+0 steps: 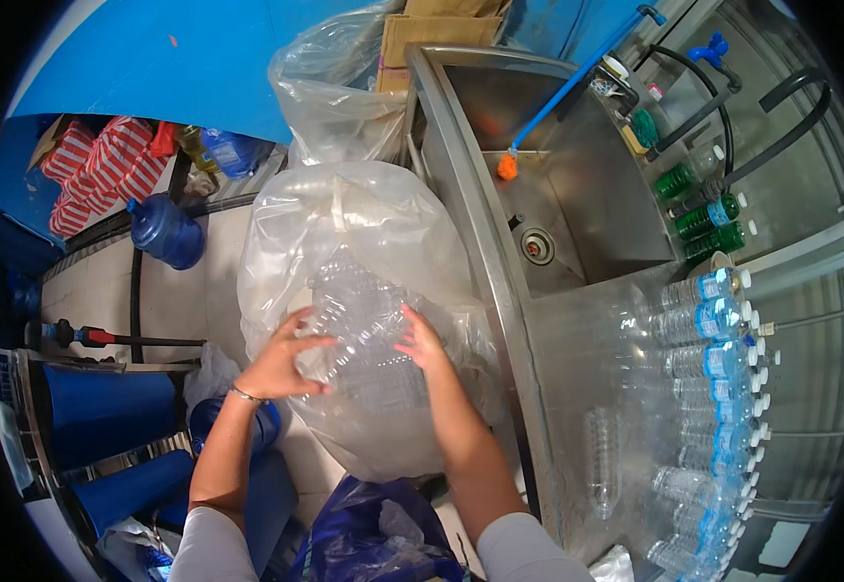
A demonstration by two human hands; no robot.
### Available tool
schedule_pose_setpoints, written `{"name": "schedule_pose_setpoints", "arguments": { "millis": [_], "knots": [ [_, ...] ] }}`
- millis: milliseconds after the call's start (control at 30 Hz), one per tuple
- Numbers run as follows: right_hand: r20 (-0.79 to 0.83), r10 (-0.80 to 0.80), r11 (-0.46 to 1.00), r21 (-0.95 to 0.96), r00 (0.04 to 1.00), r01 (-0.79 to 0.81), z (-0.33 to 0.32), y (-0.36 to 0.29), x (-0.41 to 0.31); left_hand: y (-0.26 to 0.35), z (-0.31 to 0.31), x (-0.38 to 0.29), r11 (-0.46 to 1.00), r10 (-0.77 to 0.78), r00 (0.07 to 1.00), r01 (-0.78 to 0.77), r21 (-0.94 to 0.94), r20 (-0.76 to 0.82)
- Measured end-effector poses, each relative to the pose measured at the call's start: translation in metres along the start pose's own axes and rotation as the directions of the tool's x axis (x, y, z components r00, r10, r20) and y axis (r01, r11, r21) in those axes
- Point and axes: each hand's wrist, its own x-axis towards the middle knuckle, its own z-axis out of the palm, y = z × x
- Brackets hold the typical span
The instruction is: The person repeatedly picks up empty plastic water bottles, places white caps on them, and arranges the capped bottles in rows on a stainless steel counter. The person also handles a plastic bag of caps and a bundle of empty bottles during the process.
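A large clear plastic bag (400, 196) stands on the floor before me, against the steel sink unit. Clear plastic bottles (364, 291) show in its middle, though glare blurs their outlines. My left hand (284, 361) is over the bag's left side, fingers spread. To the right, my right hand (420, 340) hovers near the bottles with its fingers apart. I see nothing clearly gripped in either hand; whether the fingertips touch the plastic is hard to tell.
At right, the stainless steel sink (615, 240) holds a blue-handled brush (556, 105). Capped water bottles (717, 378) line the counter's far edge, and a clear bottle (602, 462) lies nearer. Blue bins (113, 415) and a blue water jug (167, 231) are at left.
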Motion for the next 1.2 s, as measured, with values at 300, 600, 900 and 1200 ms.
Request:
{"name": "schedule_pose_setpoints", "arguments": {
  "millis": [300,600,900,1200],
  "knots": [
    [-0.076,-0.182,0.983,-0.050,0.980,0.179,0.044,0.014,0.006,0.025,0.012,-0.032,0.951,0.048,0.996,-0.022,-0.307,0.079],
    [0.255,-0.907,0.098,-0.644,0.334,0.759,-0.017,0.002,-0.339,0.079,-0.039,-0.042,0.645,0.213,0.976,-0.174,-0.744,-0.044],
    [-0.250,-0.967,0.203,-0.868,-0.046,0.454,-0.180,0.008,-0.646,0.328,0.077,0.033,0.734,0.674,0.642,-0.638,-0.234,0.366],
    [-0.546,-0.835,0.520,-0.821,-0.060,0.236,-0.379,0.010,-0.642,0.421,0.205,0.023,0.672,0.732,0.396,-0.557,-0.489,0.555]
  ]
}}
